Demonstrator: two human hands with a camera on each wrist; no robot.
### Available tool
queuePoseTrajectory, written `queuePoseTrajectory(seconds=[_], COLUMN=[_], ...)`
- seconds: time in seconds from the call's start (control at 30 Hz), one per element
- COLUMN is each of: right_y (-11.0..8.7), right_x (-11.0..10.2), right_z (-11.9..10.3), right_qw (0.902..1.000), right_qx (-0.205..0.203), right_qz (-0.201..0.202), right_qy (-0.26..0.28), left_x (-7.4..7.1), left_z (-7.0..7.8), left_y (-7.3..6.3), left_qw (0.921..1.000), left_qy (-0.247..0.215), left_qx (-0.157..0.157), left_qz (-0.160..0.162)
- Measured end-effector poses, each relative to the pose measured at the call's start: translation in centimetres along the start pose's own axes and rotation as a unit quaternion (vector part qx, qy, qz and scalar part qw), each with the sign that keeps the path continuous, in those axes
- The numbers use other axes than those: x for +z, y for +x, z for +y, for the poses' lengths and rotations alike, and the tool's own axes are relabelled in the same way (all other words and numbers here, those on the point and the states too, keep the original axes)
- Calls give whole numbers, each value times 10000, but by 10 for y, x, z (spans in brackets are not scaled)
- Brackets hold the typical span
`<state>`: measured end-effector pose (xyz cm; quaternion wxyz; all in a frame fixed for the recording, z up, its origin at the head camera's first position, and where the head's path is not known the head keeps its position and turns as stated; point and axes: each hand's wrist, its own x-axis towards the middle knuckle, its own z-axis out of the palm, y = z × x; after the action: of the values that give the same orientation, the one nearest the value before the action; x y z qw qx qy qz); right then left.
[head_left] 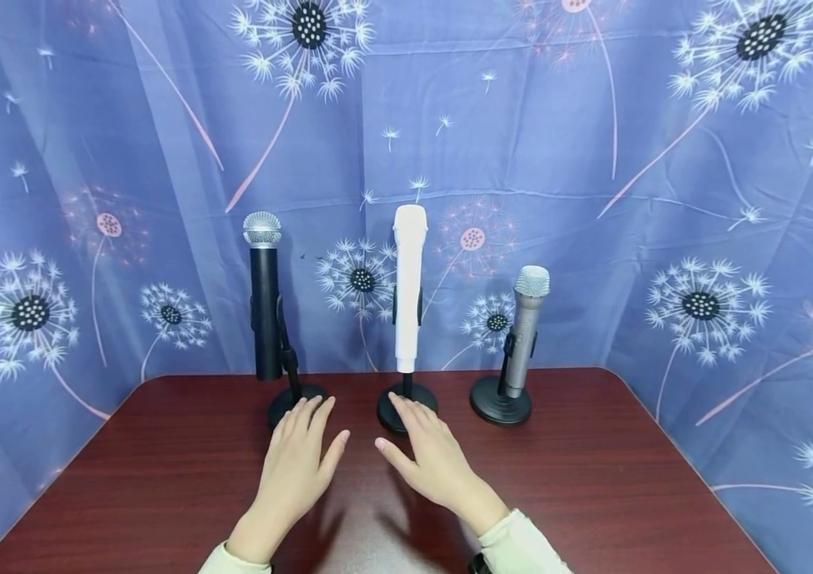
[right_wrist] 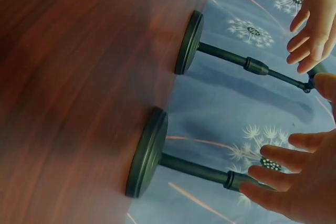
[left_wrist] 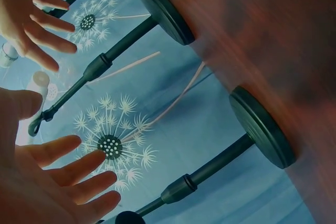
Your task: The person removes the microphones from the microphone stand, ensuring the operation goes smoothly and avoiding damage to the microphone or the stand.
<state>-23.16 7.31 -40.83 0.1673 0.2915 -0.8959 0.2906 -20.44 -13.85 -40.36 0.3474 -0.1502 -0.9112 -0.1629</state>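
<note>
Both hands hover over the table with shadows below them, fingers extended and holding nothing. My left hand [head_left: 295, 458] is nearest the stand of a black microphone [head_left: 265, 311] with a silver mesh head. Close to the base of a white microphone's stand is my right hand [head_left: 438, 462]; the white microphone [head_left: 408, 295] stands upright in the middle. A shorter grey microphone [head_left: 524, 339] leans slightly in its stand on the right. In the left wrist view the left palm [left_wrist: 68, 177] shows with spread fingers. The right wrist view shows the right hand [right_wrist: 296, 177] likewise.
Round black stand bases, such as the right one [head_left: 496, 406], sit along the back of the dark red wooden table [head_left: 579, 494]. Behind it hangs a blue curtain [head_left: 442, 104] with a dandelion print. The table's right edge slants toward the front.
</note>
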Motion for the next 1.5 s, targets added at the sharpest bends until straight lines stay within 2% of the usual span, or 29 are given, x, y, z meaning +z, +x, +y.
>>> queuePoseTrajectory(seconds=[0.2,0.43,0.53,0.63,0.77,0.97,1.17,1.4,1.5], right_y=[11,24,31,39,52,71,86,103,110], right_x=[8,18,25,33,46,61,77,96,99], right_z=[-4,-5,-4,-4,-4,-7,-13,-15,-15], right_qw=[9985,9939,9907,9863,9783,9609,9482,9459,9405], right_qx=[-31,77,76,91,82,211,377,535,663], right_qz=[-315,-509,-524,-510,-396,-404,-539,-667,-644], right_qy=[454,976,1252,1568,2030,2730,3109,3130,3270], left_x=[-4,-10,-13,-15,-18,-19,-24,-29,-28], left_z=[-5,-11,-13,-16,-20,-26,-31,-34,-34], left_y=[-2,-4,-4,-5,-8,-11,-14,-17,-16], left_qw=[9993,9952,9891,9782,9665,9646,9599,9535,9527], left_qy=[-297,-624,-858,-1130,-1407,-1568,-1567,-1580,-1607], left_qx=[-128,-731,-1125,-1604,-1972,-2012,-2165,-2332,-2327], left_qz=[196,-174,-410,-684,-848,-670,-848,-1072,-1115])
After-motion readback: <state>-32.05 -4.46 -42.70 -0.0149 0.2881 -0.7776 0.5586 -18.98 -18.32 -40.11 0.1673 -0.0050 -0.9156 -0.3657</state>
